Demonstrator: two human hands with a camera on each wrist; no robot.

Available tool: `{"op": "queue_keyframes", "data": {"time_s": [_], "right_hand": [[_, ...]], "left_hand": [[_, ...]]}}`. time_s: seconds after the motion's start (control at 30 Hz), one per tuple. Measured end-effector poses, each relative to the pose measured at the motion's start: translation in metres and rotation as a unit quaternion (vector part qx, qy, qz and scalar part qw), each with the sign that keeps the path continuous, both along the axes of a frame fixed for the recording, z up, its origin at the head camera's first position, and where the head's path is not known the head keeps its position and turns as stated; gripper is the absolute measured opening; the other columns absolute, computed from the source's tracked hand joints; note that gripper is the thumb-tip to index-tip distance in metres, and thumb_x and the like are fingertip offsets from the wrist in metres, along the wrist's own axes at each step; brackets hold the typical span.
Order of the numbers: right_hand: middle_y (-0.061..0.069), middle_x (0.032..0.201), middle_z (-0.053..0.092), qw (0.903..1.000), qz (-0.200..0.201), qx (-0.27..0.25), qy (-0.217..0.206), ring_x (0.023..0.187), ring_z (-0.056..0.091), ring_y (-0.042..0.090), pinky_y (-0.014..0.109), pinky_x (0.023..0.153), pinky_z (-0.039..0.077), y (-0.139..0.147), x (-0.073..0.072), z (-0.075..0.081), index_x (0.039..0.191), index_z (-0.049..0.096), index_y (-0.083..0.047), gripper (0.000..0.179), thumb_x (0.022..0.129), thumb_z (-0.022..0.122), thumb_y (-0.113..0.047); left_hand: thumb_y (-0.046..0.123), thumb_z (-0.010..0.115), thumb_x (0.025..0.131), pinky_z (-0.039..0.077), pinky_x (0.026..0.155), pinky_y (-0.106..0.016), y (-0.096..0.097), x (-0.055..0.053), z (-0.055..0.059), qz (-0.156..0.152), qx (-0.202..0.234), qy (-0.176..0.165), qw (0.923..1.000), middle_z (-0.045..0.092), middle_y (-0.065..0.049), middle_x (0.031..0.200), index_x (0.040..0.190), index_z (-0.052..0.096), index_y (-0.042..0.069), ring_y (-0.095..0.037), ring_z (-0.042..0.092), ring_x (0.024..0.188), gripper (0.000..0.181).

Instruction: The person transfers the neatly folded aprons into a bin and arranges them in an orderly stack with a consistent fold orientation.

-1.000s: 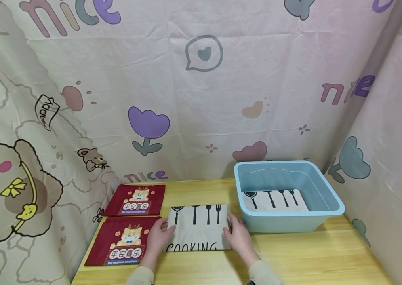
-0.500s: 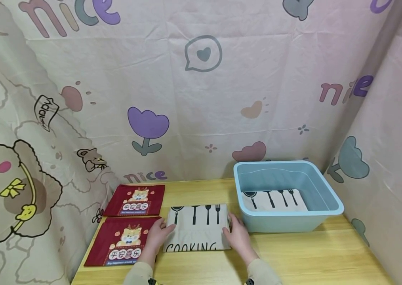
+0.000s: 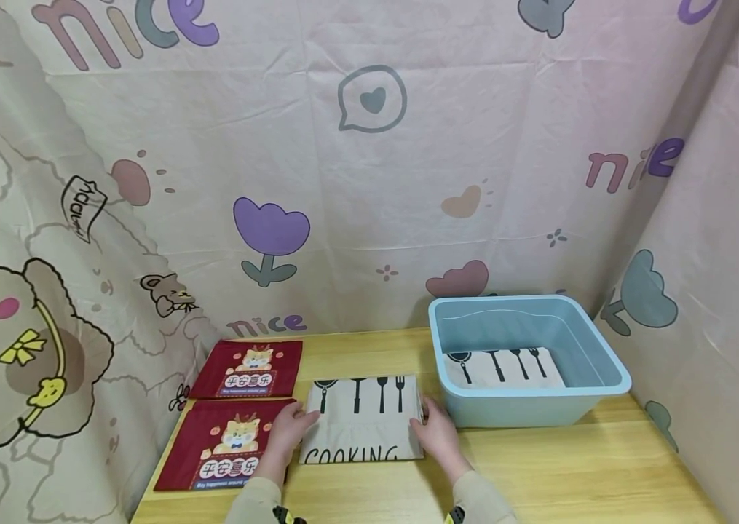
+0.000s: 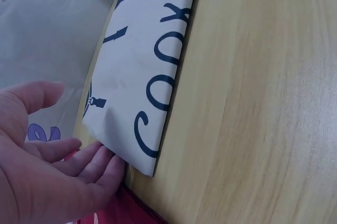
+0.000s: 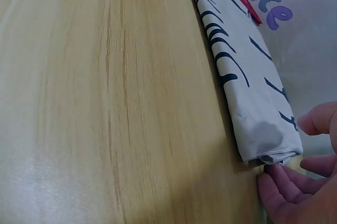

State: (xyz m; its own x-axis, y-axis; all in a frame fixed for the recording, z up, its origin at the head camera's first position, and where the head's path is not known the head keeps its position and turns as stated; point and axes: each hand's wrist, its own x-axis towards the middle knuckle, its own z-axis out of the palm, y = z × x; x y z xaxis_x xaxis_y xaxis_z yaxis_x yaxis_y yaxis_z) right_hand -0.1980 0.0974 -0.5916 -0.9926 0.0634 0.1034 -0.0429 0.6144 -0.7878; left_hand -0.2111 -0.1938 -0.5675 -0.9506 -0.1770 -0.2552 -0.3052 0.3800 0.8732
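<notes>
A folded white cloth [image 3: 362,429] printed with black utensils and the word COOKING lies flat on the wooden table. At its left edge is my left hand [image 3: 287,434], fingertips touching the side of the fold. The left wrist view shows that thumb [image 4: 50,95] raised and apart from the cloth. On the opposite side, my right hand [image 3: 437,437] has its fingertips right at the layered edge. Its thumb [image 5: 318,119] stands away from the fingers, beside the printed surface. Neither hand pinches the cloth.
Two folded red cloths with a cartoon animal, one far [image 3: 247,369] and one near [image 3: 186,447], lie on the left, the near one partly behind my left hand. A light blue plastic bin [image 3: 520,411] on the right holds a similar white cloth [image 3: 503,369]. Patterned curtains [image 3: 369,189] enclose the table.
The white cloth stays in place between my hands. My left hand and forearm have shifted very slightly left; my right hand has hardly moved.
</notes>
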Motion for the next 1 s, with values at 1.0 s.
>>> {"op": "queue_keyframes", "data": {"time_s": [1.0], "right_hand": [[0.029, 0.102, 0.064, 0.9889, -0.011, -0.138, -0.053, 0.1, 0.061, 0.042, 0.049, 0.086, 0.053, 0.0026, -0.0072, -0.0085, 0.124, 0.05, 0.021, 0.043, 0.087, 0.059, 0.002]], "left_hand": [[0.01, 0.059, 0.096, 0.037, 0.105, -0.058, 0.0044, -0.0044, -0.0065, 0.058, 0.042, 0.016, 0.9973, 0.043, -0.037, 0.138, 0.138, 0.042, -0.017, -0.048, 0.045, 0.124, 0.052]]}}
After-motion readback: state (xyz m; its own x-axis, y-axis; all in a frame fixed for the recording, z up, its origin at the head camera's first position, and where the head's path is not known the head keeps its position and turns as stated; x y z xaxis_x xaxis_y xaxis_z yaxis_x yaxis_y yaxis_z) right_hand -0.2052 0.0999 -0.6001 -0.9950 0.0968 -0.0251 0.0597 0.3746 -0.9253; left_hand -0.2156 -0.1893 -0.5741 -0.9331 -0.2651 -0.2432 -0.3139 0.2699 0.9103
